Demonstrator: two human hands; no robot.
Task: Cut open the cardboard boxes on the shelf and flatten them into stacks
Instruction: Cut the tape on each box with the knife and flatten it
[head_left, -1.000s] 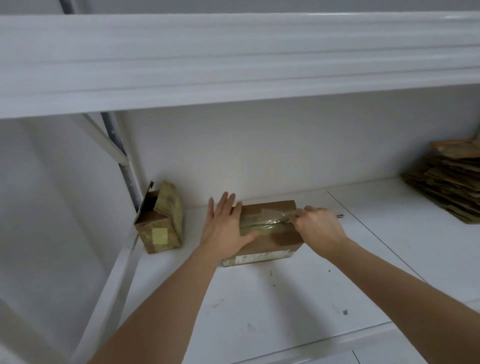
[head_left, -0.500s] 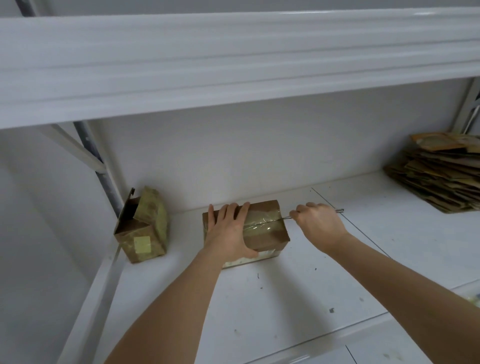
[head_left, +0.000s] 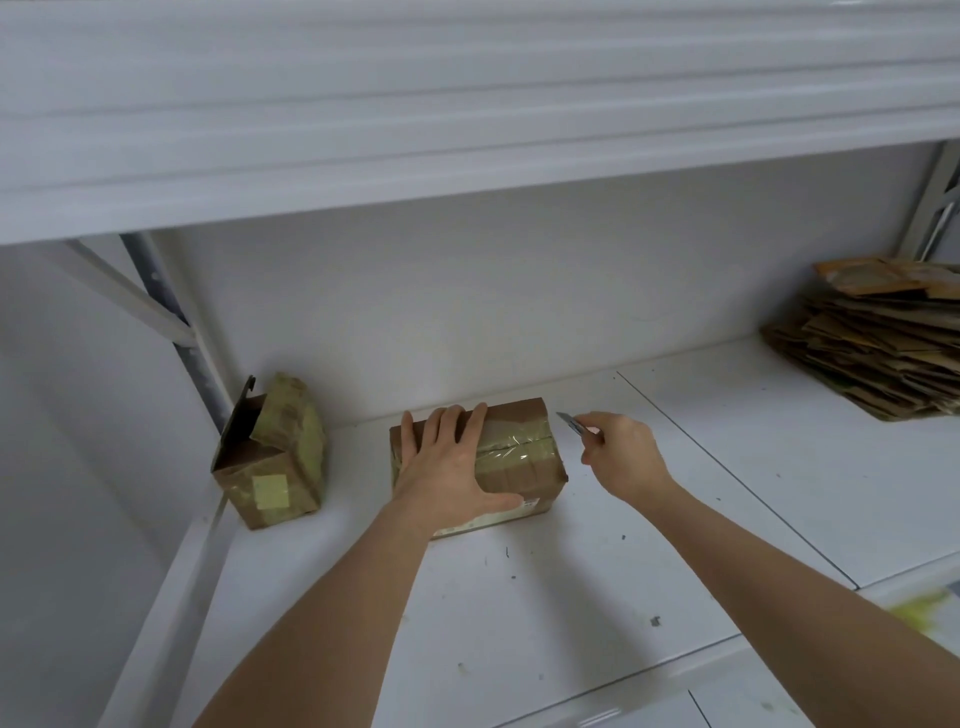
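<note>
Nearest on the white metal shelf (head_left: 519, 623), the left hand (head_left: 449, 470) lies flat on the brown taped cardboard box (head_left: 511, 457), fingers (head_left: 441, 431) spread over its top to pin it. Just right of the box's end, the right hand (head_left: 621, 452) has its fingers curled shut around a small silver utility knife (head_left: 574, 425), blade clear of the tape. The box looks light and fairly stiff, the glossy tape slippery; holding it from above probably suits it best. Left stands an opened brown cardboard box (head_left: 270, 467); far right, a stack of flattened brown cardboard (head_left: 872, 343).
</note>
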